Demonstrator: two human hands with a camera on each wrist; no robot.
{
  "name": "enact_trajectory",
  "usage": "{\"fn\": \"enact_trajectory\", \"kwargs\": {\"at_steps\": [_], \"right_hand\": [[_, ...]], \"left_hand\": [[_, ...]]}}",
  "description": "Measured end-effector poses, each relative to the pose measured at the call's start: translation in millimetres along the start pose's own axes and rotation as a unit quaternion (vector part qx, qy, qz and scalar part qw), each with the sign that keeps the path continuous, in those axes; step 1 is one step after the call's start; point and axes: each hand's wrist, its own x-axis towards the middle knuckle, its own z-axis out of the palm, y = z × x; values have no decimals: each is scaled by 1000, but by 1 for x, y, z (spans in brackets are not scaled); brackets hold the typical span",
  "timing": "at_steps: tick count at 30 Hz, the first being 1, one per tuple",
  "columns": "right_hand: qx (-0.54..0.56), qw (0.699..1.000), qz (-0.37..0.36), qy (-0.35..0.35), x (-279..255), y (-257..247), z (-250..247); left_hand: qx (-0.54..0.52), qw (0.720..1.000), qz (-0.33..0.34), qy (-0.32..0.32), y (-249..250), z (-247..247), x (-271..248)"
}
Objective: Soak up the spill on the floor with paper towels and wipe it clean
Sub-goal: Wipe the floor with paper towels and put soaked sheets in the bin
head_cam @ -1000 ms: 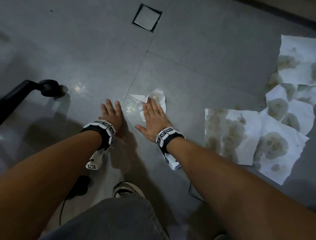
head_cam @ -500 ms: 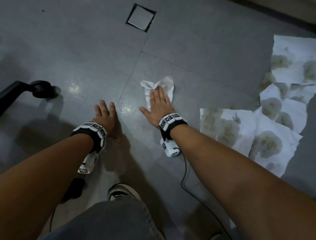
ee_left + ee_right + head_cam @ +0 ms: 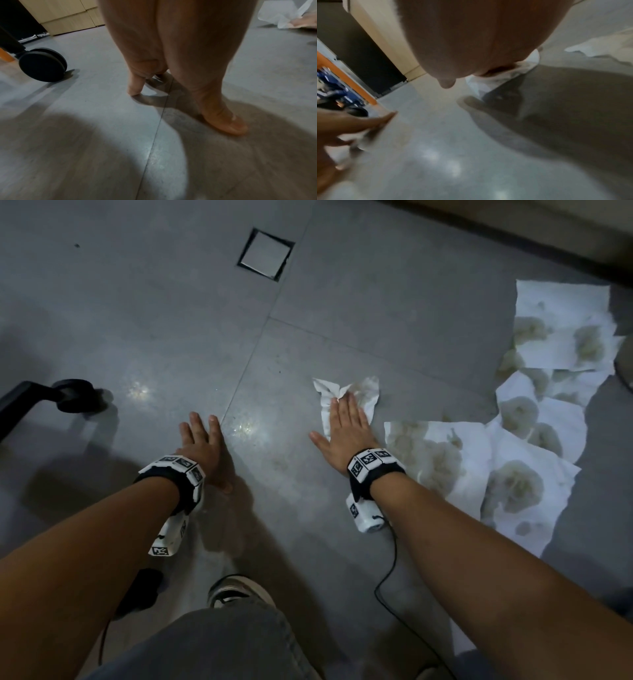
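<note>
My right hand (image 3: 346, 429) lies flat with straight fingers on a crumpled white paper towel (image 3: 363, 393), pressing it onto the grey floor; the same towel (image 3: 491, 82) shows under the palm in the right wrist view. My left hand (image 3: 202, 446) rests flat on the bare floor to the left, fingers spread, holding nothing; its fingertips (image 3: 133, 90) touch the tile by a grout line. A faint wet sheen (image 3: 245, 428) lies between the hands. Several stained paper towels (image 3: 445, 460) are spread flat on the floor at the right.
A black chair caster (image 3: 73, 395) on its leg stands at the left. A square floor drain cover (image 3: 265, 254) sits at the back. A black cable (image 3: 387, 583) trails from the right wrist. My shoe (image 3: 236, 592) and grey trouser leg are at the bottom.
My right hand has slid the crumpled towel to the right, away from the grout line and toward the stained sheets. The left hand has stayed pressed on the floor.
</note>
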Motion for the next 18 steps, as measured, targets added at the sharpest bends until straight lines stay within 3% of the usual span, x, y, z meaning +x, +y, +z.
{"fn": "enact_trajectory", "kwargs": {"at_steps": [6, 9, 13, 18], "right_hand": [[-8, 995, -98, -32, -29, -57, 9], [-43, 995, -80, -34, -35, -63, 30], [-35, 995, -80, -40, -38, -58, 21], [-38, 999, -10, -22, -67, -5, 20]], "left_hand": [[-1, 1000, -7, 13, -1, 5, 6], [-1, 1000, -19, 20, -1, 8, 10], [-6, 998, -3, 62, -1, 15, 8], [22, 998, -19, 60, 3, 13, 9]]}}
